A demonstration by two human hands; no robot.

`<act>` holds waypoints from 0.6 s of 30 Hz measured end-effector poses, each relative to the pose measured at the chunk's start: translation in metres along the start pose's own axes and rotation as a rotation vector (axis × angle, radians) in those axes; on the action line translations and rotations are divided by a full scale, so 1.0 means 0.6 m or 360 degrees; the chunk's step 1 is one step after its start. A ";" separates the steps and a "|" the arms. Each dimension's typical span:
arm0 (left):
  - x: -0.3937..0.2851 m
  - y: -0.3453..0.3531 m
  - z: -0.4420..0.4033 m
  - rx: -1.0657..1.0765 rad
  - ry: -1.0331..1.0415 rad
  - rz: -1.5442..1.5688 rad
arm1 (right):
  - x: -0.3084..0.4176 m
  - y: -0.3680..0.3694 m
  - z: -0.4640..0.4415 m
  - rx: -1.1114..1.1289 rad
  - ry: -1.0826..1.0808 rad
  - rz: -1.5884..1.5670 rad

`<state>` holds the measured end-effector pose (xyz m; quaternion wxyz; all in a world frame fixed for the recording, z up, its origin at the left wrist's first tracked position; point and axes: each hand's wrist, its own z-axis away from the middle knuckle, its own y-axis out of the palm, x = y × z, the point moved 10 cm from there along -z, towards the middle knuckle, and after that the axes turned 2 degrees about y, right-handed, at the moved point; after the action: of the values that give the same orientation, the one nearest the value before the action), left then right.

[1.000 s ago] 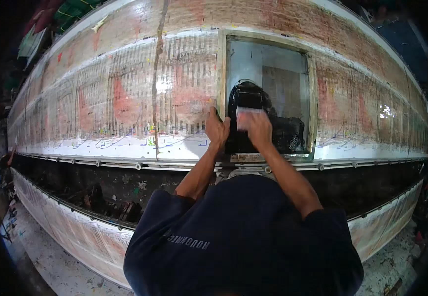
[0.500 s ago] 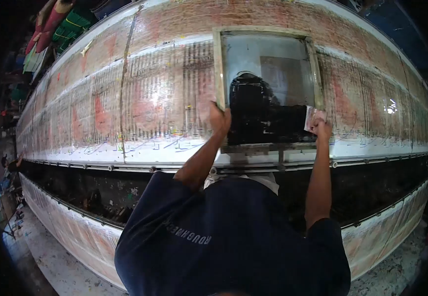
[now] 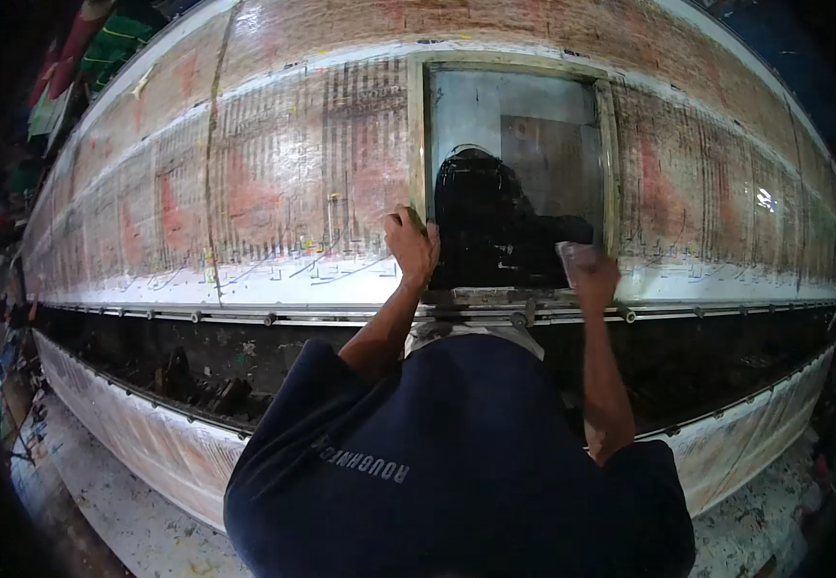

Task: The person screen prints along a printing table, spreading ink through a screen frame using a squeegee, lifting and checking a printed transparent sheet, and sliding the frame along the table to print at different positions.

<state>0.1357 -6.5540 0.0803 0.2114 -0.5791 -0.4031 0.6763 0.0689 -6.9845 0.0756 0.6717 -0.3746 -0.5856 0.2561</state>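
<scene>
A wood-edged screen frame (image 3: pixel 419 144) rests on the long stained table (image 3: pixel 283 173). Black ink (image 3: pixel 481 222) covers the lower part of its mesh, with a pale area above. At the frame's left edge, my left hand (image 3: pixel 412 246) has its fingers curled round the wood. Over the lower right corner of the screen is my right hand (image 3: pixel 591 275), closed on a small pale squeegee (image 3: pixel 568 256). Motion blurs that hand a little, and the squeegee's lower edge is hard to make out.
A metal rail (image 3: pixel 341 318) with round stops runs along the table's near edge. Beyond a dark gap behind me lies another long table (image 3: pixel 129 409). Green and red items (image 3: pixel 115 43) hang at the upper left. A person (image 3: pixel 21 310) is at the far left.
My right hand went with the squeegee from the screen's middle to its right edge, then slightly back left and down. My left hand stays at the left edge. The view has shifted along the table.
</scene>
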 end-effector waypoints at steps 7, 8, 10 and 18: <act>0.012 -0.004 0.002 0.0013 0.0031 0.0090 | 0.411 0.181 -0.141 0.0804 -0.0744 0.0521; 0.012 -0.001 -0.001 0.0058 0.0025 0.0069 | 0.414 0.208 -0.178 0.0807 -0.0742 0.0531; 0.017 0.002 -0.001 0.0060 0.0017 0.0098 | 0.424 0.222 -0.222 0.0451 -0.0703 0.0235; 0.003 -0.014 -0.005 0.0068 0.0024 0.0108 | 0.406 0.214 -0.048 0.0857 -0.0698 0.0380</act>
<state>0.1365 -6.5469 0.0859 0.2036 -0.5929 -0.3672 0.6872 0.1537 -6.7242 0.1164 0.5701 -0.1864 -0.5794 0.5519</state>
